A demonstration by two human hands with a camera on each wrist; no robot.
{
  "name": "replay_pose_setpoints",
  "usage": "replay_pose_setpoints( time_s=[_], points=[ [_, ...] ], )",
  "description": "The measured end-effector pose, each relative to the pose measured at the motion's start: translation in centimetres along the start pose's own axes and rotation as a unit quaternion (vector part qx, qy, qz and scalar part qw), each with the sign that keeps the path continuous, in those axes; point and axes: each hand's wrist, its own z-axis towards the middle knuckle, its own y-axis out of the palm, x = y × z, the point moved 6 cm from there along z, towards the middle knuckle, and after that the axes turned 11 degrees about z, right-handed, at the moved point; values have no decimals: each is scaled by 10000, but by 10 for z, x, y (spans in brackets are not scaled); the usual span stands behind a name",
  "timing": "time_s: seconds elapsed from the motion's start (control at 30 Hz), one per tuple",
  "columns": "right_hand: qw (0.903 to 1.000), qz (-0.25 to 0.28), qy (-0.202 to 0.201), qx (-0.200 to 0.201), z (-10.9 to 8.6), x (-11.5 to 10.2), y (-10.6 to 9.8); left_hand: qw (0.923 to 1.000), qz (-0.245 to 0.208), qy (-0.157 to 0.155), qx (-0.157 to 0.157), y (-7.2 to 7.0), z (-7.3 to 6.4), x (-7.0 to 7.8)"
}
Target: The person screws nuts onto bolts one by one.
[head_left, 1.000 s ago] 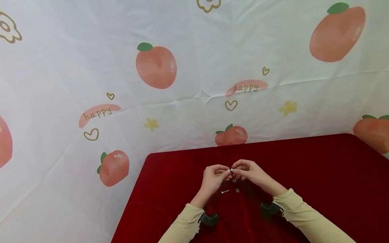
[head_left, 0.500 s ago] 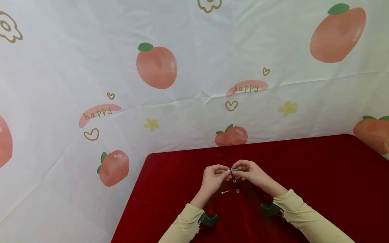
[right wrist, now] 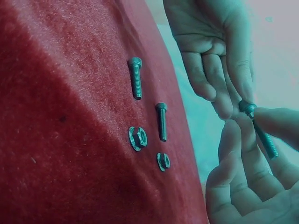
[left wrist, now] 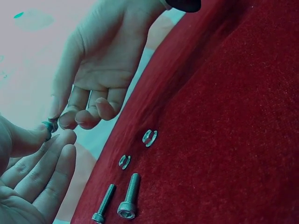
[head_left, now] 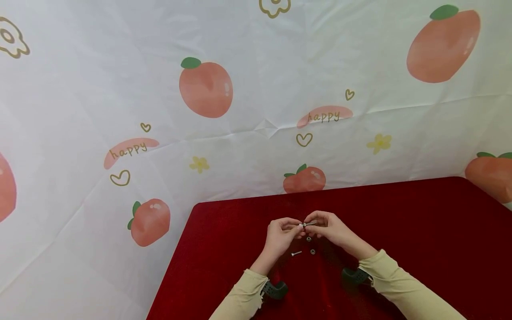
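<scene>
Both hands meet over the red table around a metal bolt (right wrist: 265, 136). My left hand (head_left: 278, 236) pinches its head end between thumb and fingertips. Thumb and fingertips of my right hand (head_left: 330, 226) pinch right beside the head, at what looks like a nut (left wrist: 53, 124), mostly hidden by the fingertips. The threaded shank points toward my right palm. Below the hands, a larger socket-head bolt (right wrist: 135, 79) and a smaller bolt (right wrist: 161, 122) lie on the cloth. Near them are a larger flange nut (right wrist: 138, 138) and a smaller flange nut (right wrist: 163, 161).
Red velvety cloth (head_left: 224, 249) covers the table. Behind its far edge hangs a white curtain (head_left: 248, 160) printed with fruit and hearts. A dark wrist mount (head_left: 276, 290) sits at the left cuff, another dark mount (head_left: 354, 275) at the right one.
Since a second ago the bolt's shank has come into clearer view along the right fingers, which have shifted slightly. Both arms stay almost in place, and the loose bolt and nuts lie unmoved.
</scene>
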Motion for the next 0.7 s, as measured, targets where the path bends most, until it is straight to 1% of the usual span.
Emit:
replay_pose_setpoints(
  time_s=[0.07, 0.2, 0.27, 0.43, 0.5, 0.63, 0.7],
  points=[
    [10000, -32, 30, 20, 1, 1, 0, 10000, 11, -25, 5, 0, 0, -1],
    [9996, -64, 236, 113, -1, 0, 0, 10000, 9, -70, 13, 0, 0, -1],
    [9997, -6, 222, 113, -1, -1, 0, 10000, 19, -66, 24, 0, 0, -1],
    [10000, -51, -48, 32, 0, -1, -1, 10000, 17, -40, 14, 0, 0, 0],
    [9999, -102, -14, 51, 1, 0, -1, 10000, -8, -3, 13, 0, 1, 1],
    [9996, -111, 207, 148, 1, 4, -2, 10000, -4, -4, 34, -1, 1, 1],
    [9996, -95, 201, 170, 1, 4, -2, 10000, -10, 24, 38, -1, 1, 2]
  ],
)
